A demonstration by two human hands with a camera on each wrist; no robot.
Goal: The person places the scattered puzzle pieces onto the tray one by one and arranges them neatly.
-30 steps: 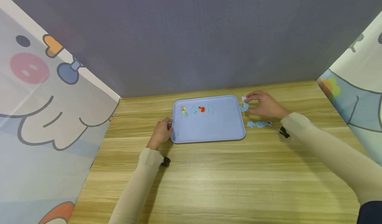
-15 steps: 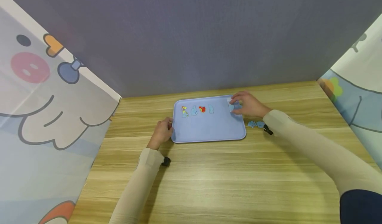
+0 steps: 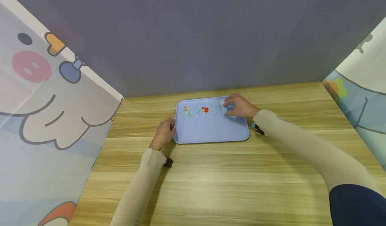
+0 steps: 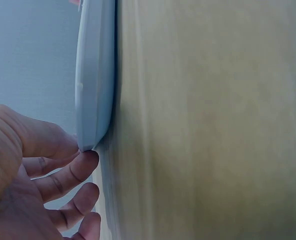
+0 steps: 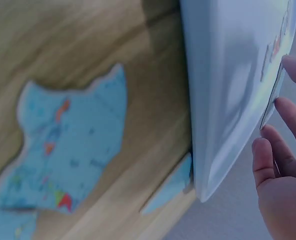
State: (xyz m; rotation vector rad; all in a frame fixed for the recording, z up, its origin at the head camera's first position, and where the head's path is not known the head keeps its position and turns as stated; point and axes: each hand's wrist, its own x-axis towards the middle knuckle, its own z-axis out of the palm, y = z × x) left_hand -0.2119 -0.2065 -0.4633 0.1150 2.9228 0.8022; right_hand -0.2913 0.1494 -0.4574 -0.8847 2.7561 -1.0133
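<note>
Puzzle piece [image 3: 223, 108], pale blue and unevenly edged, is hanging left of the right hand [image 3: 239, 106], over the right part of the blue tray [image 3: 211, 129]; whether it is touching the tray is not showing clearly. Its long axis is running near to far, roughly parallel to the slim pale-blue piece [image 3: 214, 109] lying just to its left, beyond which a red piece [image 3: 205, 109] is lying. The right hand, plainly the nearer, is pinching the puzzle piece; the left hand [image 3: 164, 131], well apart from it, is gripping the tray's left edge between thumb and finger. Outside, a wavy-edged blue piece [image 5: 73, 140] is resting on the wood tabletop [image 3: 211, 179]. No readable brand or label is showing; faint marks on the left sleeve [image 3: 144, 175] are appearing too small to read.
</note>
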